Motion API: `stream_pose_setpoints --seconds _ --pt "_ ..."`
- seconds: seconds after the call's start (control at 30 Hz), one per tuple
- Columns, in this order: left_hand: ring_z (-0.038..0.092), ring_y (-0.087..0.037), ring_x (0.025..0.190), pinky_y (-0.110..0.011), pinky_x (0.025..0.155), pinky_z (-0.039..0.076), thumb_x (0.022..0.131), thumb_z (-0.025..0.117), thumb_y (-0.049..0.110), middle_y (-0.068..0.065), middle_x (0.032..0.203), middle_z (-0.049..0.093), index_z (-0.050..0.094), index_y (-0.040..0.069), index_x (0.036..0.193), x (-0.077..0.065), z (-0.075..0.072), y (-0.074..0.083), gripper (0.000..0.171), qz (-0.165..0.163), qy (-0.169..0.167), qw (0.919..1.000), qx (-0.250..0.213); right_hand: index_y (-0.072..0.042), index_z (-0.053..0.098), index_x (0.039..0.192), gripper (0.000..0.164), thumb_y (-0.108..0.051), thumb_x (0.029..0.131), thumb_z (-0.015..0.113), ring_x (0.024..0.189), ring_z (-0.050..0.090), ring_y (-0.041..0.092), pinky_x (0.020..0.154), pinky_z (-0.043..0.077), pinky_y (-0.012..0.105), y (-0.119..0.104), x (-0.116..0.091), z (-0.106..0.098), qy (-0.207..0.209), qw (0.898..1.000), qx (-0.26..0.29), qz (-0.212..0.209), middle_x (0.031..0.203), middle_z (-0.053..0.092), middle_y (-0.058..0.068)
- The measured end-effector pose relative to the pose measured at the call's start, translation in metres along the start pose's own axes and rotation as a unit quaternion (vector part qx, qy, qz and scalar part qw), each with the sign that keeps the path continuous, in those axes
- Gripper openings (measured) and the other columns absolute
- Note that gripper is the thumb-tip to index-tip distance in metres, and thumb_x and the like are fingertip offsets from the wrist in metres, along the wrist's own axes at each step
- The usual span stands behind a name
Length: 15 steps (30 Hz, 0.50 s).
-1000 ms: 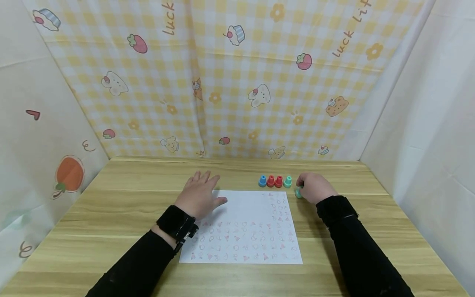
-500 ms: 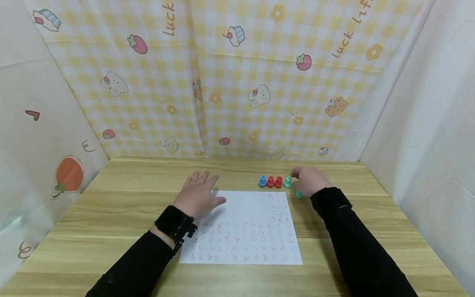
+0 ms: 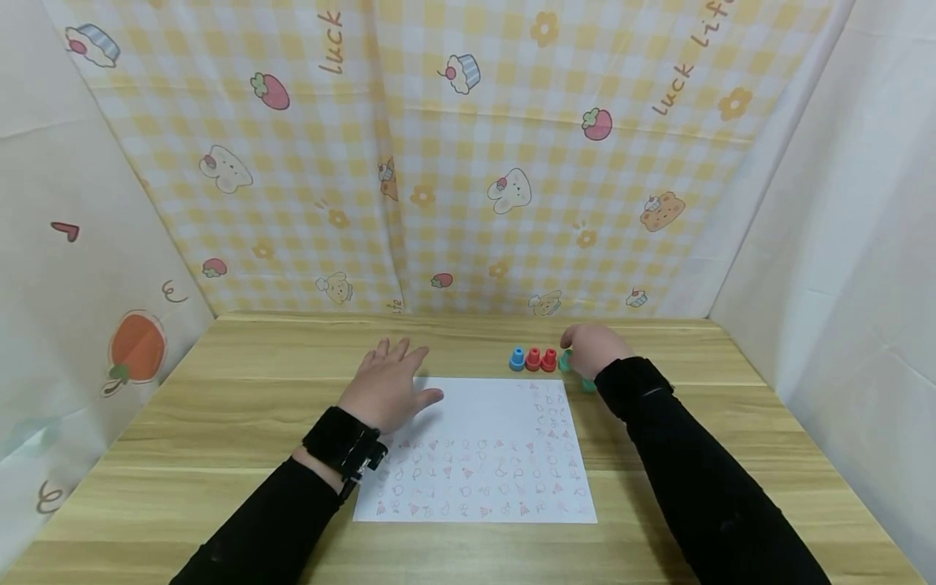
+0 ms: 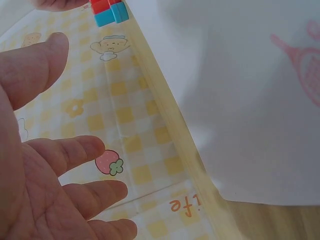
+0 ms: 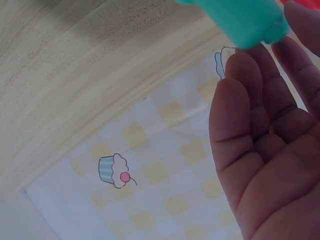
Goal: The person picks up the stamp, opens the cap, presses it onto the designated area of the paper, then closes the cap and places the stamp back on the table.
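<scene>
In the head view a short row of small stamps stands behind a white sheet of paper (image 3: 475,406) printed with small pinkish marks: a blue stamp (image 3: 517,360), two red stamps (image 3: 541,360) and a green stamp (image 3: 565,362). A second green stamp (image 3: 588,385) sits nearer, partly hidden by my right wrist. My right hand (image 3: 595,351) hovers over the right end of the row. Its fingers bend loosely beside a green stamp (image 5: 245,20), with no grip visible. My left hand (image 3: 383,390) lies over the paper's far left corner, fingers spread, holding nothing.
The wooden table (image 3: 241,422) carries the paper and stamps. A yellow checked cloth (image 3: 453,162) hangs behind its back edge. White cloth walls (image 3: 826,244) close in the left and right sides.
My right hand has moved left, away from the nearer green stamp, toward the row, and now partly covers the row's green stamp. My left hand has hardly moved.
</scene>
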<state>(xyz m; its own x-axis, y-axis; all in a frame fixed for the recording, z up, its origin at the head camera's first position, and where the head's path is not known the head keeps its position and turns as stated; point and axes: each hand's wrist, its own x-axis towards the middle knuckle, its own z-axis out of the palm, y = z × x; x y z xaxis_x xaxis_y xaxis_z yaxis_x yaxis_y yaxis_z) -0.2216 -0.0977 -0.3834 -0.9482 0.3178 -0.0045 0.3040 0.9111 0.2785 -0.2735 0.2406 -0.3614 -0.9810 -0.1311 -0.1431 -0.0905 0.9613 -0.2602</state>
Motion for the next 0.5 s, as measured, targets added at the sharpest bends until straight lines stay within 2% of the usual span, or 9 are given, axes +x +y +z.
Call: stream_pose_setpoints --seconds 0.13,0.23,0.5 --pt "0.016 -0.054 0.158 -0.065 0.13 0.015 0.1 0.065 0.057 -0.026 0.17 0.028 0.041 0.01 0.162 -0.0009 -0.0006 0.0001 0.081 0.0 -0.003 1.0 -0.002 -0.002 0.07 0.131 0.033 -0.002 0.099 0.062 0.111 0.068 0.034 0.105 0.053 0.053 -0.0016 0.0035 0.0027 -0.001 1.0 -0.01 0.0 0.132 0.071 0.021" --pt "0.016 -0.054 0.159 -0.065 0.13 0.015 0.1 0.065 0.056 -0.026 0.17 0.028 0.041 0.01 0.162 -0.0012 -0.0009 0.0002 0.081 0.0 -0.004 1.0 -0.002 0.0 0.071 0.128 0.031 -0.001 0.098 0.061 0.116 0.069 0.036 0.106 0.054 0.054 -0.0017 0.0054 0.004 -0.001 0.999 -0.03 -0.011 0.129 0.073 0.021" --pt "0.017 -0.054 0.158 -0.065 0.13 0.015 0.1 0.065 0.057 -0.026 0.17 0.028 0.042 0.01 0.161 -0.0015 -0.001 -0.0006 0.08 0.001 -0.002 1.0 0.005 0.001 0.073 0.123 0.028 0.001 0.098 0.06 0.112 0.071 0.035 0.103 0.056 0.051 -0.003 0.0062 0.0053 0.004 0.998 -0.052 -0.024 0.123 0.075 0.02"
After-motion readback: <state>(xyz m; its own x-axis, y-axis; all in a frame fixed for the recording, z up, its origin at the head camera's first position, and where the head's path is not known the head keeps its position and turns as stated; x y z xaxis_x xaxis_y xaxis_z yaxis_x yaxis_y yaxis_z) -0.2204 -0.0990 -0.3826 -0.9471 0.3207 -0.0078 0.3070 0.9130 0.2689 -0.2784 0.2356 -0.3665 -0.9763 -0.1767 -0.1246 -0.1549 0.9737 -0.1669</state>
